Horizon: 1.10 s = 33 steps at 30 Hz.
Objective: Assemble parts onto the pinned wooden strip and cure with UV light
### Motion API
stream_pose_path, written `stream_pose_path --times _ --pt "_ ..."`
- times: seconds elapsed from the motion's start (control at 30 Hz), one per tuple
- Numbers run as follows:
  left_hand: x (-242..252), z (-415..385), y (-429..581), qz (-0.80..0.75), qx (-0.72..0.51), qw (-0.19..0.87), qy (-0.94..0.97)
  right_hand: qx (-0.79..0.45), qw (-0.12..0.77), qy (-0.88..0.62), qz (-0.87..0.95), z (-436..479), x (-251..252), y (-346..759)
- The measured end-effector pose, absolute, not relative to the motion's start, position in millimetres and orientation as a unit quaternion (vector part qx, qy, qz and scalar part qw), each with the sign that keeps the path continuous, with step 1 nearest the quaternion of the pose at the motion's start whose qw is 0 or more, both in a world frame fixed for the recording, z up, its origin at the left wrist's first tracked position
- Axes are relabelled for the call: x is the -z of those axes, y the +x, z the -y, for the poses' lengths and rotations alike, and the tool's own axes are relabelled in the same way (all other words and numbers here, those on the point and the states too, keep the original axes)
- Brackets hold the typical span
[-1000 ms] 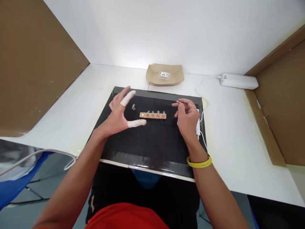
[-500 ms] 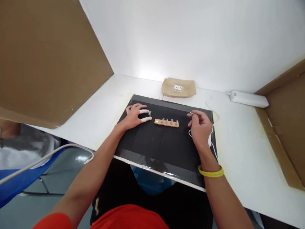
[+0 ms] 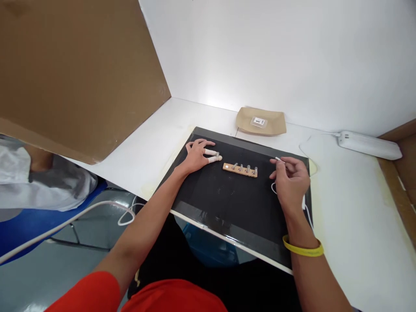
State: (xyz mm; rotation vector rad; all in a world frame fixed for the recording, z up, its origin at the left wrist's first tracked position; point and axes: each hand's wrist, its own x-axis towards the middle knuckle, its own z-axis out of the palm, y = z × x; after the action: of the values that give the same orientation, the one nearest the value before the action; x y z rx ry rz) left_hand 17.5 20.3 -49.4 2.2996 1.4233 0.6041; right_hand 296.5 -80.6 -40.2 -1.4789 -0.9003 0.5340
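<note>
My left hand [image 3: 198, 157] rests at the left of the black mat [image 3: 214, 195], with white covers on its thumb and index finger. Those two fingertips pinch a small silvery metal piece [image 3: 217, 154], too small to name. To its right lies a narrow wooden strip [image 3: 229, 168] with several small clear and silvery cylinders standing on it; the leftmost one leans. Over the mat's right side, my right hand [image 3: 290, 180] is closed on a thin white stick-like tip [image 3: 278, 160]. A white cable [image 3: 273, 187] loops out beneath this hand; whether it joins the tip is hidden.
Behind the mat sits a brown paper tray [image 3: 276, 128] holding a small clear box with a label [image 3: 259, 121]. A white power strip [image 3: 368, 145] lies at the back right. Cardboard panels [image 3: 81, 73] flank the table. Another person's arm [image 3: 39, 158] shows at far left.
The view has swung left, so everything sits further right in the picture. My left thumb and index finger have closed together on the metal piece. My right hand keeps its hold.
</note>
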Motion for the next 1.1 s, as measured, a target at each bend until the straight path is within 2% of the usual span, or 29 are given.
stream_pose_path --times 0.2,0.37,0.43,0.6,0.7,0.8,0.93,1.1 --pt "47.6 -11.3 15.2 -0.509 -0.253 0.161 0.807 -0.256 0.625 -0.612 0.410 88.0 32.5 292.1" --pt "44.4 3.7 20.5 -0.423 -0.335 0.163 0.826 -0.312 0.556 -0.538 0.551 106.7 32.3 276.0" --pt "42.9 8.8 24.4 -0.390 -0.366 0.174 0.827 -0.272 0.548 -0.541 0.578 111.0 32.8 270.4" --pt "38.7 17.2 33.8 -0.346 -0.370 0.194 0.840 -0.214 0.615 -0.588 0.480 109.8 30.2 262.0" --pt "37.1 20.6 37.6 -0.292 -0.400 0.179 0.850 -0.179 0.564 -0.546 0.593 109.5 30.4 258.7" --pt "36.6 22.9 40.5 -0.258 -0.416 0.164 0.857 -0.067 0.504 -0.490 0.708 109.2 32.6 258.1" --pt "37.3 22.9 43.5 -0.232 -0.433 0.153 0.858 0.019 0.561 -0.504 0.656 108.0 36.6 258.4" --pt "38.0 20.8 44.2 -0.220 -0.442 0.157 0.855 0.118 0.480 -0.473 0.729 111.2 39.5 257.1"
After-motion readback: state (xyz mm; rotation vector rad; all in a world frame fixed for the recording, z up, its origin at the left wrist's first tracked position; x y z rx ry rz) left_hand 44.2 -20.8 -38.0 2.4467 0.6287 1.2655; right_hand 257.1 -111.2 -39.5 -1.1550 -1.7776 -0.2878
